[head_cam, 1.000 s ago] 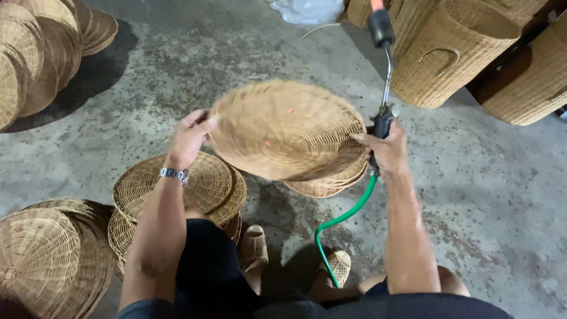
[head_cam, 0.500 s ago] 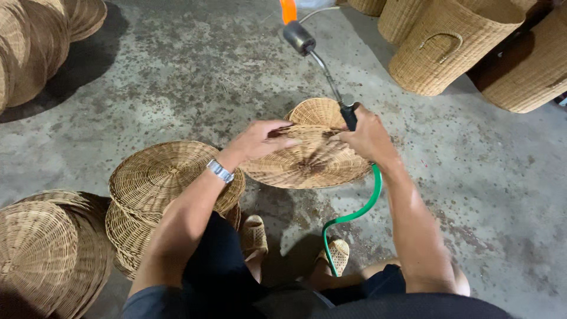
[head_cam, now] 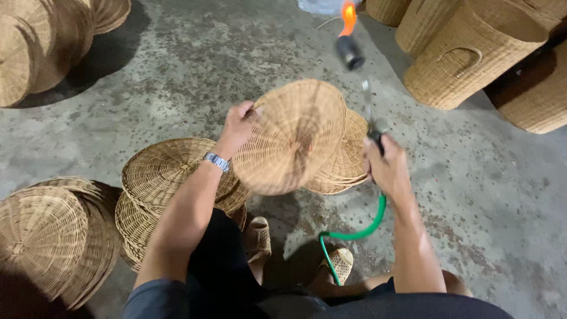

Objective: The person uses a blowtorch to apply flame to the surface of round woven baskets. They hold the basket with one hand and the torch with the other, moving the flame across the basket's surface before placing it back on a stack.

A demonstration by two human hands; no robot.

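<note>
My left hand [head_cam: 237, 125] grips the rim of a round woven rattan tray [head_cam: 289, 137] and holds it tilted up off the floor, its underside facing me. My right hand [head_cam: 385, 165] is closed on the handle of a gas torch [head_cam: 361, 77] that points away from me, with an orange flame [head_cam: 348, 16] at its tip. A green hose [head_cam: 354, 231] runs from the torch handle back towards my feet. Behind the lifted tray lies a low stack of similar trays [head_cam: 348, 162] on the concrete floor.
A stack of woven trays [head_cam: 159, 177] sits by my left knee and another pile [head_cam: 47, 236] at far left. More woven lids [head_cam: 41, 47] stand at top left. Tall wicker baskets [head_cam: 472, 53] line the top right. My sandalled feet [head_cam: 258, 236] rest on the floor.
My left hand has lifted a tray off the stack and tipped it upright. The torch has swung to the right of the tray, still lit.
</note>
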